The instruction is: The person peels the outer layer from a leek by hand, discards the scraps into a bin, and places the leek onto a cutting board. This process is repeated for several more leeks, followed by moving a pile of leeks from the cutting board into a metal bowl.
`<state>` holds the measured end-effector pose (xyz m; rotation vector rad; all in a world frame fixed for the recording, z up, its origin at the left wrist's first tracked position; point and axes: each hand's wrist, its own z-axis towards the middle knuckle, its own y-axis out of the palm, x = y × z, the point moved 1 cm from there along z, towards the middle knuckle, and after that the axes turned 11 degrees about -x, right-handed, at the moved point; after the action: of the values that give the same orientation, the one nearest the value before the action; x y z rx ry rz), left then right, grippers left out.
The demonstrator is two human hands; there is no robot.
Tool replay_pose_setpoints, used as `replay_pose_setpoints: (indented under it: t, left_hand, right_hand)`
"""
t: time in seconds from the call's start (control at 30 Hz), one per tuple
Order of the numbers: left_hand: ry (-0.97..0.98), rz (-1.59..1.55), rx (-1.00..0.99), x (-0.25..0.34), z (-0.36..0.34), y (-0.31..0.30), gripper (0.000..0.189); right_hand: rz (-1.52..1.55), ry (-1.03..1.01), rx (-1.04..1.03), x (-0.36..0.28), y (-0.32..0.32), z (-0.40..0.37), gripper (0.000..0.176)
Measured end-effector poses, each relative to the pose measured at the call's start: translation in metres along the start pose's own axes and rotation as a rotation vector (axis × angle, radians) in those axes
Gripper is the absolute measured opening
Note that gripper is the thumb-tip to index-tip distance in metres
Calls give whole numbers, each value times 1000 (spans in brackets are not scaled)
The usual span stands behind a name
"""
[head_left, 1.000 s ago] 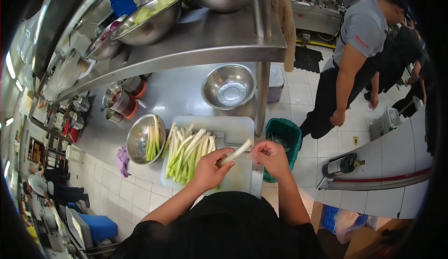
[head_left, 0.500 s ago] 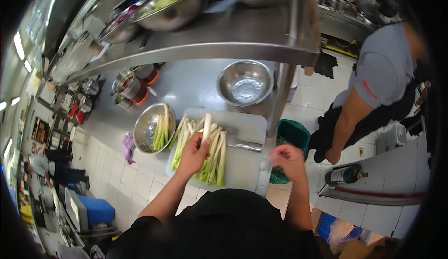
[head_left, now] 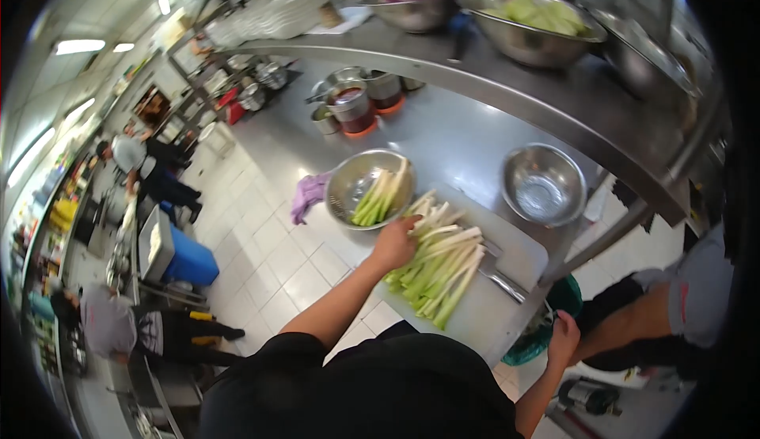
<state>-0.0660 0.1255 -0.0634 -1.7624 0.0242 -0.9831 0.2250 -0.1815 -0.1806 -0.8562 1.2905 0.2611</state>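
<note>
My left hand (head_left: 396, 243) is closed on spring onion stalks at the left side of a pile of spring onions (head_left: 447, 257); its fingertips are partly hidden. The pile lies on a white cutting board (head_left: 514, 237), with a cleaver (head_left: 503, 282) beside it. Over a green-lined bin (head_left: 526, 349) at the board's right, my right hand (head_left: 564, 339) is pinched, with a small pale bit at its fingertips that I cannot make out. More spring onions (head_left: 380, 196) rest in a steel bowl (head_left: 336, 197) left of the board.
Another steel bowl (head_left: 544, 184) stands behind the board. Pots (head_left: 351, 106) sit farther back on the counter, and a purple cloth (head_left: 309, 196) hangs at its edge. The overhead shelf (head_left: 507, 91) carries bowls of vegetables. A co-worker (head_left: 697, 304) stands close on the right; others are at left.
The view has swung right. My left hand has lowered the raised spring onion to the pile's left side. My right hand has moved from beside the board to over the bin.
</note>
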Motion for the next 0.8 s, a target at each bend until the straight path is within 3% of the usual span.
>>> replay_pose_setpoints:
  t: [0.17,0.23,0.37,0.43,0.47,0.5,0.53,0.57,0.73,0.8]
  left_hand:
    - [-23,-1,-52,-18,6,6,36]
    - [-43,-108,-74,-20,7,6,33]
    - [-65,-163,-86,-25,11,6,33]
    - [-74,-192,-63,-30,13,8,33]
    - [-65,-199,-80,-32,15,10,33]
    - [-98,-241,-68,-31,15,8,33]
    - [-133,-280,-53,-32,15,5,33]
    - [-137,-279,-36,-34,16,5,33]
    - [-121,-282,-62,-39,23,3,30]
    - [-129,-287,43,-41,27,-6,30]
  right_hand:
    - [-9,34,-31,1,6,4,14]
    - [68,191,-76,-3,4,5,9]
    - [55,94,-28,14,5,11,7]
    - [-105,189,-96,-8,-2,10,7]
    - [-113,201,-83,21,-10,13,7]
    - [-96,167,-214,62,-17,21,9]
    - [-73,130,-346,47,-17,23,10]
    - [-76,111,-22,35,4,11,10]
    - [-39,118,10,-6,8,-2,11]
    - [-24,158,6,-5,8,-5,11]
